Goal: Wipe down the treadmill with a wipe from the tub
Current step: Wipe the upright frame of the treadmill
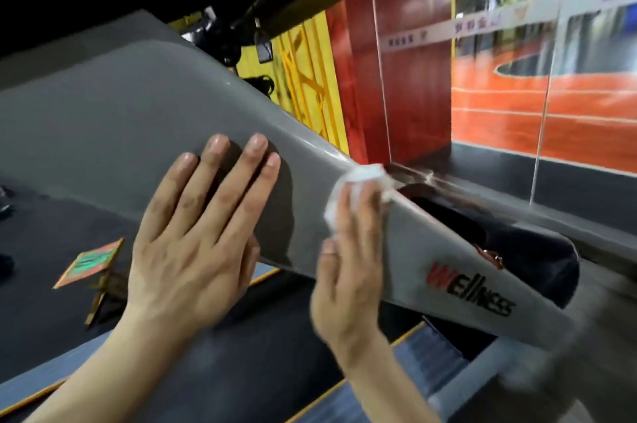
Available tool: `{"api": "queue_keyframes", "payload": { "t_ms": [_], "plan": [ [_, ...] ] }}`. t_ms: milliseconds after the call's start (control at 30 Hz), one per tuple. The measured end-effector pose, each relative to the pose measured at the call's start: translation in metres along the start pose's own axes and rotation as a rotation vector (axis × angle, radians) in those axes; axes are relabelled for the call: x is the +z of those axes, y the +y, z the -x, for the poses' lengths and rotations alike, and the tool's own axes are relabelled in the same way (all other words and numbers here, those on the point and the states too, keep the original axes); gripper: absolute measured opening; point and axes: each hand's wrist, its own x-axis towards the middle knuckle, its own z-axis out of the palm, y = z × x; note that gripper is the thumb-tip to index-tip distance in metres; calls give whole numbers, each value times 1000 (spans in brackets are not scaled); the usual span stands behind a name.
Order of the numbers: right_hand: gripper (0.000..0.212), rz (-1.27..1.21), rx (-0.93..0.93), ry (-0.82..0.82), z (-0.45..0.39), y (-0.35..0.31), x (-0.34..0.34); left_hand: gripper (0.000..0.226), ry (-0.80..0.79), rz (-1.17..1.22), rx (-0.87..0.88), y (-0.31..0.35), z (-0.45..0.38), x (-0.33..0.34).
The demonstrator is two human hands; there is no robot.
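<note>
A wide grey treadmill upright slants from upper left down to lower right and carries the word WELLNESS near its foot. My left hand lies flat on the grey panel, fingers straight and spread. My right hand presses a white wipe against the narrow part of the upright with straight fingers; the wipe sticks out above the fingertips. The tub is out of sight.
The dark treadmill belt runs below my forearms. A black motor cover sits at the upright's foot. A small green and orange sign stands on the dark floor at left. A red pillar and glass wall rise behind.
</note>
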Motion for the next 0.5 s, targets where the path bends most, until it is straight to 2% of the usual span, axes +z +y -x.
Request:
{"api": "queue_keyframes", "payload": {
  "t_ms": [67,133,333,433,500],
  "plan": [
    [52,56,-173,-89,3,-23,3,62,8,2,19,-2,-1,-2],
    [53,180,-283,-108,8,-19,-5,62,11,22,28,-2,-1,-4],
    [33,281,-467,80,2,7,-16,61,58,48,25,1,0,-1],
    [43,159,-461,11,-1,-6,4,56,86,36,9,4,1,3],
    [50,175,-423,-68,8,-2,9,55,77,64,-26,8,2,1]
  ]
}}
